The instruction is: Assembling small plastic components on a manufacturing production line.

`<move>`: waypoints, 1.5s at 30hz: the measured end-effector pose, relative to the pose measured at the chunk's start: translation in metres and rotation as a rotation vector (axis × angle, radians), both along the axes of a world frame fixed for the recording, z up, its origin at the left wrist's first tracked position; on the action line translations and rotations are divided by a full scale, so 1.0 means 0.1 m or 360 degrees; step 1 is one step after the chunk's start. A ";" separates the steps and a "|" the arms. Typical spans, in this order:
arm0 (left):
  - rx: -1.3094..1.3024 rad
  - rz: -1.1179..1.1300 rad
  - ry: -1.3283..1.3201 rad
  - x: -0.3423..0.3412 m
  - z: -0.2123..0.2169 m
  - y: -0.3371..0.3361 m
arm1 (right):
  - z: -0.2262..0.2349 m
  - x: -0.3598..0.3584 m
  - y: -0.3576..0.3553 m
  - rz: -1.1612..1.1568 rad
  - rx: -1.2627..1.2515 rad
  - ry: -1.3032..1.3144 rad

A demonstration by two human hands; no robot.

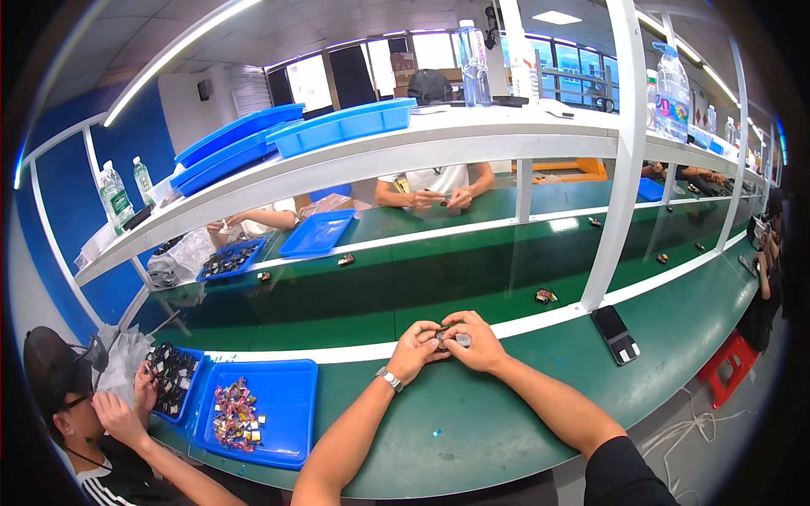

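Above the green bench top my left hand (411, 354), with a watch on its wrist, and my right hand (479, 344) meet and pinch a small dark and grey part (458, 339) between the fingertips. Fingers cover most of it, so its exact kind cannot be made out. To the left of my forearms lies a blue tray (291, 392) with a heap of small red, yellow and silver pieces (236, 413) in it. A black smartphone (614, 331) lies on the bench to the right of my hands.
A second blue tray (198, 371) of black parts sits beside a person in a dark cap (51, 363). Behind a white rail, a green conveyor belt (456, 287) carries small parts. White posts (620, 169) hold a shelf with blue trays (346, 126) and bottles. Others work opposite.
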State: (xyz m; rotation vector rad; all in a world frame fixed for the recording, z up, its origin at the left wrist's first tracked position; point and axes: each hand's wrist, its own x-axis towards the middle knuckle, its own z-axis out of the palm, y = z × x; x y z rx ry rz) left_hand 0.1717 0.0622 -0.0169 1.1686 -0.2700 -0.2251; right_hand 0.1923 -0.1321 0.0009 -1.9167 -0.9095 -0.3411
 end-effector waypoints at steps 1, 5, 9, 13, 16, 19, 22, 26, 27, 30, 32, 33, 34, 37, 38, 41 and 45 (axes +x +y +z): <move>-0.0023 0.0004 -0.0006 0.00 0.01 -0.01 | -0.01 0.00 0.01 -0.0054 0.0007 -0.0036; -0.0058 -0.0016 -0.0017 0.01 -0.03 0.02 | -0.03 -0.03 0.04 -0.0103 0.0003 -0.0070; -0.0081 -0.0020 -0.0021 0.03 -0.04 0.02 | -0.05 -0.01 0.03 -0.0116 -0.0032 -0.0139; -0.0094 -0.0029 -0.0010 0.04 -0.05 0.03 | -0.05 -0.02 0.04 -0.0033 0.0045 -0.0030; -0.0125 -0.0053 -0.0033 0.03 -0.04 0.03 | -0.06 -0.01 0.04 -0.0040 0.0052 -0.0009; -0.0142 -0.0049 -0.0049 0.02 -0.03 0.03 | -0.06 -0.01 0.05 -0.0040 0.0054 0.0005; -0.0160 -0.0054 -0.0052 0.03 -0.05 0.04 | -0.07 -0.01 0.05 -0.0025 0.0066 0.0018; -0.0200 -0.0071 -0.0029 0.03 -0.04 0.05 | -0.03 -0.04 0.06 -0.0049 0.0080 -0.0018; -0.0213 -0.0088 -0.0043 0.03 -0.04 0.05 | -0.03 -0.05 0.07 -0.0050 0.0082 -0.0017; -0.0224 -0.0094 -0.0057 0.03 -0.06 0.06 | 0.00 -0.09 0.10 -0.0106 0.0102 -0.0172; -0.0223 -0.0085 -0.0056 0.04 -0.06 0.06 | 0.06 -0.14 0.10 -0.0084 0.0089 -0.0200; -0.0254 -0.0090 -0.0072 0.05 -0.06 0.07 | 0.06 -0.14 0.10 -0.0090 0.0094 -0.0200; -0.0284 -0.0096 -0.0088 0.05 -0.06 0.07 | 0.04 -0.13 0.10 -0.0112 0.0102 -0.0168; -0.0297 -0.0096 -0.0053 0.04 -0.08 0.04 | 0.04 -0.12 0.10 -0.0152 0.0100 -0.0150; -0.0294 -0.0102 -0.0054 0.05 -0.08 0.04 | 0.04 -0.12 0.11 -0.0164 0.0083 -0.0162; -0.0321 -0.0102 -0.0075 0.05 -0.10 0.03 | -0.01 -0.11 0.13 -0.0173 0.0142 -0.0143; -0.0252 -0.0012 -0.0111 0.05 -0.11 0.02 | 0.00 -0.10 0.15 -0.0130 0.0183 -0.0206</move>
